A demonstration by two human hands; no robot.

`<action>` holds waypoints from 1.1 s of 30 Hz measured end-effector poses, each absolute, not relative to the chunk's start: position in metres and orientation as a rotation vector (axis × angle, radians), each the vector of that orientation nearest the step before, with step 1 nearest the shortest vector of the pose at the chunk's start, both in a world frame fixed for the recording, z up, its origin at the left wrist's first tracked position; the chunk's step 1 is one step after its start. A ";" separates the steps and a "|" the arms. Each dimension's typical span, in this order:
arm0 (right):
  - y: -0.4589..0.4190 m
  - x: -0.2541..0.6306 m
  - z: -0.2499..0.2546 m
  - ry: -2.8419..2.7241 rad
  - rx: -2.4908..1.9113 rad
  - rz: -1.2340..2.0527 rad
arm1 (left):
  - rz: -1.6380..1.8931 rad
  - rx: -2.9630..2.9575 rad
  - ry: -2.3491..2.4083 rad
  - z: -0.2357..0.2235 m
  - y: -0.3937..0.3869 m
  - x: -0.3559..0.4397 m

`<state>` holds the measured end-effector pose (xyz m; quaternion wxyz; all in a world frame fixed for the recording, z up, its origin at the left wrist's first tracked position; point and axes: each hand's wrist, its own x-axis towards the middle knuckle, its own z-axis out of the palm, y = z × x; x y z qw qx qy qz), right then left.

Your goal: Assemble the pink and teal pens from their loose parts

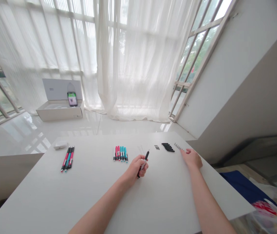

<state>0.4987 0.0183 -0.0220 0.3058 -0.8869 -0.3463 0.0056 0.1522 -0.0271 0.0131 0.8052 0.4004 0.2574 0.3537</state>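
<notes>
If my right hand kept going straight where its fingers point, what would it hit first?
Probably the row of small grey pieces: your right hand's fingertips are at its near end, though whether they touch is unclear.

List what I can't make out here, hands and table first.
All in the head view:
- The middle of the pen: partly covered by the fingers of the left hand.
- Whether the right hand holds one of the small grey pieces: too small to tell at the fingertips.
- The phone-like thing's screen: blurred into blocks.
- The plastic bag: cut off by the picture's edge.
</notes>
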 end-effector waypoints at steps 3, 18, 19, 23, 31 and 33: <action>0.018 0.498 -0.022 -0.912 -2.351 0.016 | 0.757 0.867 0.554 0.014 -0.028 0.152; 0.012 0.421 0.017 -0.871 -1.281 0.604 | 0.763 0.926 0.576 0.018 -0.032 0.154; 0.012 0.404 0.020 -0.936 -1.222 0.739 | 0.760 0.935 0.578 0.017 -0.032 0.155; 0.005 0.346 0.024 -1.144 -1.118 1.097 | 0.766 0.966 0.588 0.014 -0.032 0.156; -0.004 0.331 0.025 -1.122 -1.066 1.184 | 0.754 0.983 0.586 0.009 -0.028 0.156; -0.004 0.332 0.026 -1.120 -1.063 1.175 | 0.757 0.986 0.590 0.009 -0.028 0.156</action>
